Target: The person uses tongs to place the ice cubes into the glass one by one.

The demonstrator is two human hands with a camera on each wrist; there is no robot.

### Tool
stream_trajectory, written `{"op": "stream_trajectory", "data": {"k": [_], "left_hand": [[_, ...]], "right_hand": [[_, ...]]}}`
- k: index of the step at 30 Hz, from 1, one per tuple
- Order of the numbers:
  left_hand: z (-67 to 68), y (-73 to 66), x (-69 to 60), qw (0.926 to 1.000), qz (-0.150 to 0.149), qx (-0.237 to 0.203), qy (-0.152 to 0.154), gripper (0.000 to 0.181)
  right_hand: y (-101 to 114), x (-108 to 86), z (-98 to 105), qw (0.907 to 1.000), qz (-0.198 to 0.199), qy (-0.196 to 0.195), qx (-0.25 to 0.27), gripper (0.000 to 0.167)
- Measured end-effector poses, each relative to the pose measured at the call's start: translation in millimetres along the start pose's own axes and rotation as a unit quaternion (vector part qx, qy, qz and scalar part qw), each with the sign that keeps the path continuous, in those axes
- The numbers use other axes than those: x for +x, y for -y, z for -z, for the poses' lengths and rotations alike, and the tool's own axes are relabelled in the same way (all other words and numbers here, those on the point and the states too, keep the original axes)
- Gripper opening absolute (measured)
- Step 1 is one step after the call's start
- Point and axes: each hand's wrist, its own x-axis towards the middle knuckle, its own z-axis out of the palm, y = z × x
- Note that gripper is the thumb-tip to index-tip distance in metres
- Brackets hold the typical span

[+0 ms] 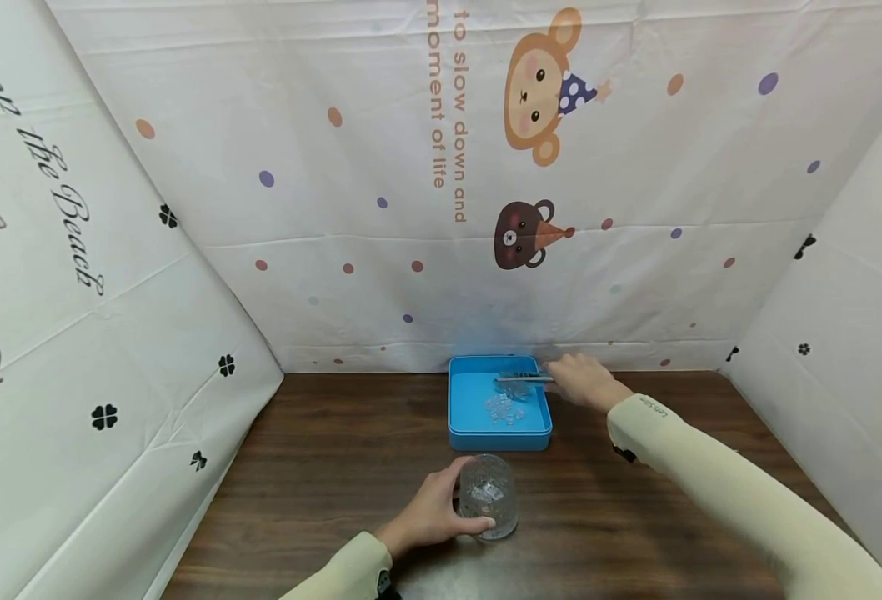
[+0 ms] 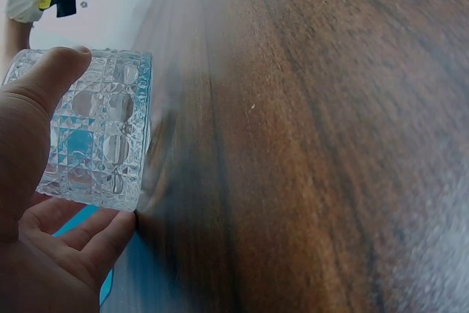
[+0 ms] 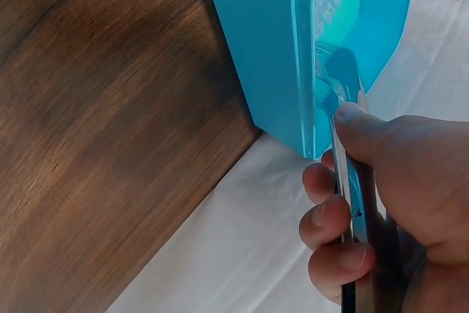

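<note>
Pinching tongs (image 1: 523,379): right grip (image 1: 579,381) clasps slim metal tongs, tips inside blue box (image 1: 458,441), left of it.
Clear pieces (image 1: 499,408): small, angular, loose, left of right grip.
Progress: judged unfinished; pieces remain in blue box, contents of glass (image 1: 488,500) cannot be told.
Blue box: smooth, rounded corners.
Glass: faceted cylinder on wood-grain bench (image 1: 321,483), left grip (image 1: 432,507) curled round it.

From farther back and above, the head view faces forward and down over the tabletop (image 1: 321,467), sharing the blue box (image 3: 267,56) with the right wrist's tilted close-up, while the left wrist's looks low across the wood.
</note>
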Motion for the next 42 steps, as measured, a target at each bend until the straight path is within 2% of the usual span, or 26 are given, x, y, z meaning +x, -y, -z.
{"op": "stream_trajectory", "data": {"k": [8,27,36,42], "left_hand": [[0.0,0.5,0.2,0.9999,0.007,0.009,0.000,0.080],[-0.4,0.3,0.4,0.9999,0.012,0.008,-0.004,0.080],[0.4,-0.7,0.4,0.9998,0.016,0.011,-0.001,0.081],[0.4,-1.3,0.6,0.9998,0.014,0.014,-0.001,0.081]], "right_hand": [[3.3,-1.9,0.0,0.9999,-0.003,-0.013,-0.004,0.033],[4.8,-1.4,-0.1,0.9998,-0.007,-0.002,0.016,0.037],[3.2,-2.9,9.2,0.9997,-0.008,-0.021,0.011,0.033],[0.1,-4.0,14.8,0.9983,-0.005,-0.057,-0.012,0.037]]}}
